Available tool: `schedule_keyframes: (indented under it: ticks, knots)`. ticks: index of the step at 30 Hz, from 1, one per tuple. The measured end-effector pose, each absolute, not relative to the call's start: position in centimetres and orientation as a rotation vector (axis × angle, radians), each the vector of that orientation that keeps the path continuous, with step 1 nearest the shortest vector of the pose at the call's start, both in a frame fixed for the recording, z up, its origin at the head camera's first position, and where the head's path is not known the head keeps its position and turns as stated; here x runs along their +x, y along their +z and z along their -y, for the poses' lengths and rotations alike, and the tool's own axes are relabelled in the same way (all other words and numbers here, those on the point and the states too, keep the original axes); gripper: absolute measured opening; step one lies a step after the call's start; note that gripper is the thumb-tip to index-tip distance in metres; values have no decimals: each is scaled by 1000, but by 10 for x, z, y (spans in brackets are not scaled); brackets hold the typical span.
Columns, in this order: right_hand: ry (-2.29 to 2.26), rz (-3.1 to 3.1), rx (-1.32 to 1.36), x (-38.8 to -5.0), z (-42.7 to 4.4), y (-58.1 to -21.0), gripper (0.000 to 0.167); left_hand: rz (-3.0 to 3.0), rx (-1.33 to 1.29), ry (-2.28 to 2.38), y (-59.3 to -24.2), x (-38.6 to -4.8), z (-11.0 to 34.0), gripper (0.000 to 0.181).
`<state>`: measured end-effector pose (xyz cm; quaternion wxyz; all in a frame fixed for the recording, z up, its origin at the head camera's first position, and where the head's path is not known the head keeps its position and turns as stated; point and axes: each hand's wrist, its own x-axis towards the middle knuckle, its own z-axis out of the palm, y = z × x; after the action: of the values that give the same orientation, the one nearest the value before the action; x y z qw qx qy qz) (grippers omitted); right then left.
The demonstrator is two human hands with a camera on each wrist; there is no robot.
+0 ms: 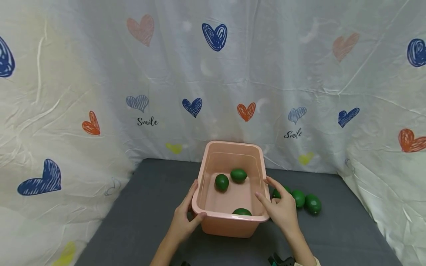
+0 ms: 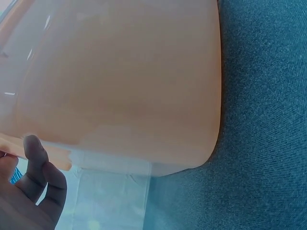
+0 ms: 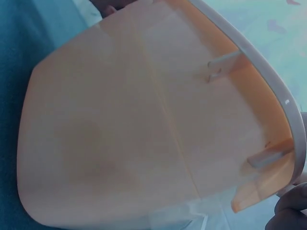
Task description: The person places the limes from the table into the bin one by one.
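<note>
Gripping pink box [image 1: 222,226] with left hand [image 1: 185,218] — touching rim [image 1: 217,214] with right hand [image 1: 283,213], cannot tell if pinching. Placed between hands, with green fruits [image 1: 238,175] inside — more beside right hand.

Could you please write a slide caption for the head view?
Left hand and right hand at a pink bin, three green fruits visible inside, other fruits beside it.

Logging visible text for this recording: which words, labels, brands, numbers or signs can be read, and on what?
"Smile", on the white backdrop, left of centre in the head view.
"Smile", again on the backdrop, right of centre.
No readable text on the pink bin or green fruits.
</note>
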<state>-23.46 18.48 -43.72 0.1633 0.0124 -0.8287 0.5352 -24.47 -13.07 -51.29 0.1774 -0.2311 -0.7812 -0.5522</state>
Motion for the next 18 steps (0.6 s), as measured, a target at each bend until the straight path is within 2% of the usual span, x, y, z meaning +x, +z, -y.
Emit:
schedule_keyframes:
  ticks: [18]
  knots:
    - [1473, 2367, -77, -236, -224, -456, 58, 2235, -629, -1579, -511, -245, 130, 93]
